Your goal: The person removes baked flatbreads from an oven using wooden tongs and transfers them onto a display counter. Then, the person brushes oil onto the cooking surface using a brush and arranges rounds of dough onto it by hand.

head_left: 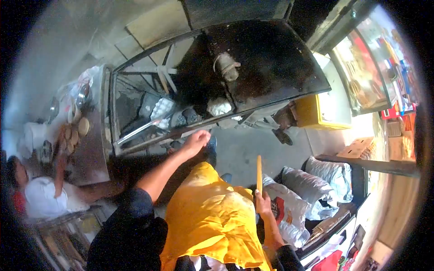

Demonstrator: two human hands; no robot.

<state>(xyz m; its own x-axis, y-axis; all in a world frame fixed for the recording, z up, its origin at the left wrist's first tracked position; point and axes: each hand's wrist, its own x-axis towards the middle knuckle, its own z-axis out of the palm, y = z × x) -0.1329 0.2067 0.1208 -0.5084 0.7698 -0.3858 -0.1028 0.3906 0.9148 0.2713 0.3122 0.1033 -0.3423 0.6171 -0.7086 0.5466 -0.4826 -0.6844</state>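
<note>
My left hand [197,142] is raised near the front edge of the dark metal stand, its fingers curled closed; what they hold, if anything, is too small to tell. In my right hand [262,202], low at the right of the yellow apron [214,212], is a yellowish wooden stick [259,174], held upright by its lower end. Beyond my left hand, an egg tray [161,110] and a long metal rod [139,131] lie in the open part of the stand. A pale crumpled cloth [227,66] rests on the dark top [275,54].
At the left a person in a white shirt [45,196] reaches toward a table [90,158] with round pieces [84,126]. Silvery sacks [312,187] stand at the right. A yellow container [308,112] is beside the stand, and shelves of goods [400,72] are at the far right.
</note>
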